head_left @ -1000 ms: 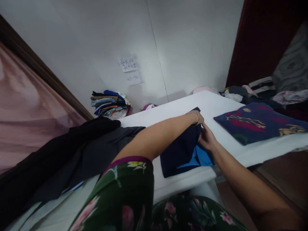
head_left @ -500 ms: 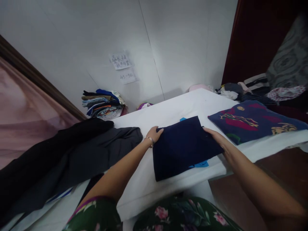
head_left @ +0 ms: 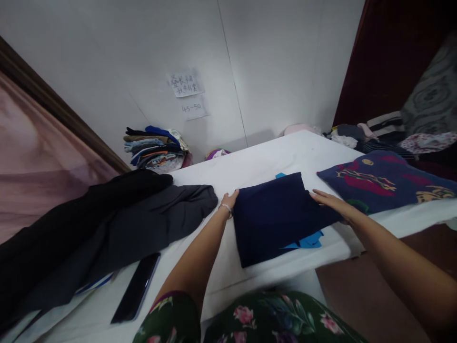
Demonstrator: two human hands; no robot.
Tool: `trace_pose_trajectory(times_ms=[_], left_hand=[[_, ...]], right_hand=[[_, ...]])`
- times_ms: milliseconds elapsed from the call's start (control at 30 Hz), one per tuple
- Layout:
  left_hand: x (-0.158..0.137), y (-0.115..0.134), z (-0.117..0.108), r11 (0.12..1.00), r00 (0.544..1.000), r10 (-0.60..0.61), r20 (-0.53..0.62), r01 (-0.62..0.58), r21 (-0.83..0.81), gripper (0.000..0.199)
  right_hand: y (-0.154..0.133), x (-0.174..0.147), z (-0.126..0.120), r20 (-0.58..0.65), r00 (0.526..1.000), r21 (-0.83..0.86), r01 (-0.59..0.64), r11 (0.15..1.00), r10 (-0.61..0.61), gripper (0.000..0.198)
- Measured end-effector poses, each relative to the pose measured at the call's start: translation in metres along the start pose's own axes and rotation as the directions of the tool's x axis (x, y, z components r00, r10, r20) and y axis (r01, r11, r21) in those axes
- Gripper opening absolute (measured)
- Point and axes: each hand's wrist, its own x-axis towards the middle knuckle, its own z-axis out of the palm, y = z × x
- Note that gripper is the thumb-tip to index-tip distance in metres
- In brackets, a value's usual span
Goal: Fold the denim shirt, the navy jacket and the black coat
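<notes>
Pale wall (head_left: 285,66) rises beyond the navy cloth (head_left: 273,216), with a thin seam down it and two handwritten papers (head_left: 187,90) stuck on; the lower one reads 45-50. White covering spreads over the table (head_left: 257,162), and the navy cloth lies near its front edge, folded into a slanted, rough rectangle. Bright blue fabric (head_left: 310,240) peeks out from under the navy cloth's front side, with a small tip of blue showing past its back side.

The left hand (head_left: 229,200), wearing a bracelet (head_left: 225,208), touches the navy cloth's far left corner; I cannot tell whether thumb and fingers pinch it. The right hand (head_left: 331,202) is wide and flat, fingers straight, at the navy cloth's right edge.

Left of the navy cloth lies a grey garment (head_left: 182,212), with a black garment (head_left: 117,195) alongside it, farther out. A phone (head_left: 137,288) lies to the navy cloth's near left, dark screen up. Behind and left of the navy cloth rises a stack of folded clothes (head_left: 157,150). Just right of the navy cloth is a patterned garment (head_left: 378,181), blue with dark red patches; past that, farther back, clothes (head_left: 383,131) sit in a loose heap. A pink curtain (head_left: 46,171) hangs well to the navy cloth's left.
</notes>
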Motion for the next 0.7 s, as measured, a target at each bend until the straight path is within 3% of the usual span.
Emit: trace_pose_trajectory(times_ms=[100,167,300,367,433,500,567,600,700], left_hand=[[0.005,0.007,0.009,0.999,0.999,-0.025,0.047,0.026,-0.021,0.075],[0.008,0.014,0.010,0.999,0.998,-0.009,0.061,0.011,-0.037,0.071],[0.027,0.032,-0.015,0.994,0.995,0.103,-0.005,-0.103,-0.046,0.072],[0.041,0.037,-0.033,0.987,0.987,0.159,-0.036,-0.158,0.030,0.076],[0.049,0.037,-0.046,0.979,0.983,0.176,-0.055,-0.168,0.114,0.075],[0.043,0.032,-0.052,0.968,0.976,0.202,-0.087,-0.185,0.166,0.064],[0.020,0.023,-0.050,0.929,0.936,0.333,-0.118,-0.304,0.212,0.045],[0.002,0.017,-0.047,0.886,0.895,0.431,-0.116,-0.395,0.243,0.036],[-0.061,-0.003,-0.032,0.692,0.715,0.699,-0.021,-0.668,0.275,0.023]], right_hand=[[-0.007,-0.019,0.005,0.189,0.982,0.128,-0.056,0.990,0.031,0.072],[-0.011,-0.024,0.013,0.252,0.968,0.211,-0.059,0.976,0.004,0.080],[-0.008,-0.020,0.042,0.104,0.994,0.300,0.004,0.954,-0.037,0.093],[-0.003,-0.018,0.059,0.106,0.992,0.308,0.037,0.951,-0.073,0.092],[0.002,-0.016,0.072,0.139,0.984,0.277,0.074,0.958,-0.116,0.090],[0.004,-0.012,0.076,0.081,0.984,0.165,0.143,0.976,-0.158,0.090],[0.000,-0.004,0.069,-0.047,0.966,-0.036,0.251,0.967,-0.252,0.082],[-0.005,0.002,0.063,-0.098,0.941,-0.145,0.309,0.940,-0.325,0.073],[-0.033,0.023,0.048,-0.108,0.849,-0.364,0.450,0.815,-0.517,0.042]])
